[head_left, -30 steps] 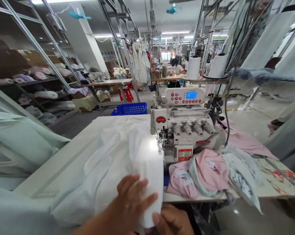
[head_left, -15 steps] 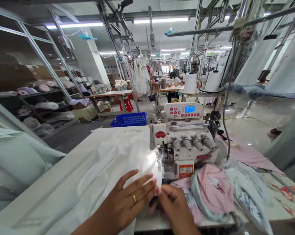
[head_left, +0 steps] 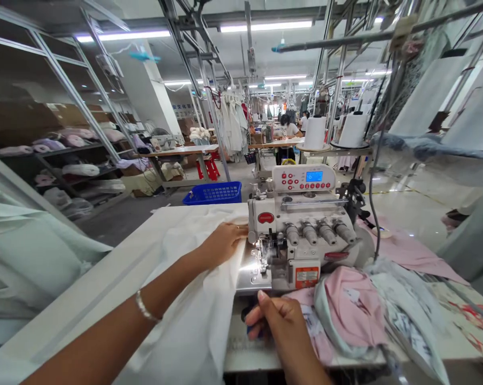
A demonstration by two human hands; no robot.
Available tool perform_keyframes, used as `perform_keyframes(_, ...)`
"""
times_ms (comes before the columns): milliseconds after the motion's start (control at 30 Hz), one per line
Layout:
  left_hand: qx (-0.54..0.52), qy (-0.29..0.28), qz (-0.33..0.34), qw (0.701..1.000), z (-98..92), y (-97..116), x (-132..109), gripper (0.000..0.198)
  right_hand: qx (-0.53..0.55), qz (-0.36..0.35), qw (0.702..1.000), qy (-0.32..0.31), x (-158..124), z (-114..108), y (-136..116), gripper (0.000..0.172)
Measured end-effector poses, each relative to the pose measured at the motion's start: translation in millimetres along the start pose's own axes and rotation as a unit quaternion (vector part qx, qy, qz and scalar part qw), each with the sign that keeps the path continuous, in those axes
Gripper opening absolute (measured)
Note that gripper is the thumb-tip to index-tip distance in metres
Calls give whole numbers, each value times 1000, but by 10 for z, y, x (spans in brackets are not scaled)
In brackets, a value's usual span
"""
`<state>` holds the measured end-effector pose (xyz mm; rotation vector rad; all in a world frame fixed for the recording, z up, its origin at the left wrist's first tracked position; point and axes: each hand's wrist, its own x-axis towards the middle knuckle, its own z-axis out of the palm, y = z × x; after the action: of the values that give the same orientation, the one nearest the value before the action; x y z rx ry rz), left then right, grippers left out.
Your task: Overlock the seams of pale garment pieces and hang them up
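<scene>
My left hand (head_left: 222, 243) reaches forward, its fingers bunched on the white fabric (head_left: 193, 299) just left of the presser foot of the overlock sewing machine (head_left: 303, 224). A bracelet sits on that wrist. My right hand (head_left: 275, 318) rests at the table's front edge below the machine's metal plate (head_left: 247, 275), fingers curled round a small dark thing I cannot make out. The white fabric trails from the machine toward me and off the table.
Pink and printed garments (head_left: 345, 310) are heaped right of the machine. Thread cones (head_left: 316, 132) stand behind it. A blue basket (head_left: 213, 193) lies on the floor beyond the table (head_left: 117, 272). Shelves with fabric rolls (head_left: 65, 160) line the left; a person sits at a far workstation (head_left: 285, 125).
My left hand has gone from lying flat on the fabric near me forward to the machine's needle area, pulling the fabric away from the plate. My right hand stayed near the front edge.
</scene>
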<state>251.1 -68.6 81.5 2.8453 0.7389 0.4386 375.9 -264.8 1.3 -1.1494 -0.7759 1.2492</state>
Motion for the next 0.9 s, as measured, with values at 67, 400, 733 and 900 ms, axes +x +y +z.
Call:
perform_keyframes(67,14,24,-16,999,49,127,-103,44,-16,-4,1000,-20,-48,-13,16,65)
perform_keyframes(400,4,87,102,991,-96,1238,-1322,60,-90,-71,981,-158,-340,53,-522,46)
perform_keyframes(733,-77,122,48,988,-1701,1938,-383,43,46,-274,949,-146,-950,265,-1353,39)
perform_keyframes(900,-166,247,-5,955,-2155,1909,-320,68,77,-95,964,-237,-1109,333,-1274,37)
